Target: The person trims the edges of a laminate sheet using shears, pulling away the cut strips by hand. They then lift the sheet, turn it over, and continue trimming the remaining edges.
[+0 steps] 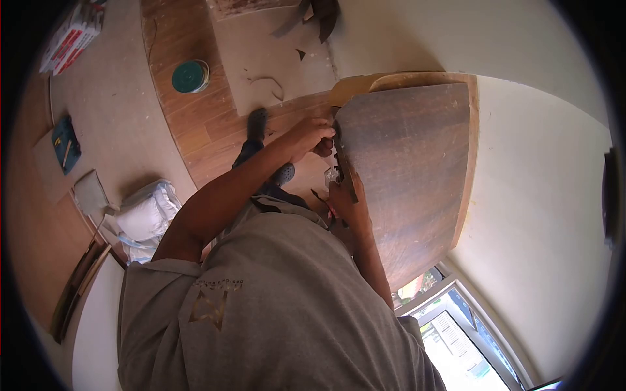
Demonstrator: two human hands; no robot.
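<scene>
While both hands work at the edge of the board (407, 153), the step in hand looks like handling the dark strip (345, 163) there; the next move seems to call for a steady grip. The strip lies along that edge, between the hands: the right hand (350, 203) has its fingers closed around the near end, while the left hand (312, 137) curls by the far end, whether pinching it I cannot tell.
</scene>
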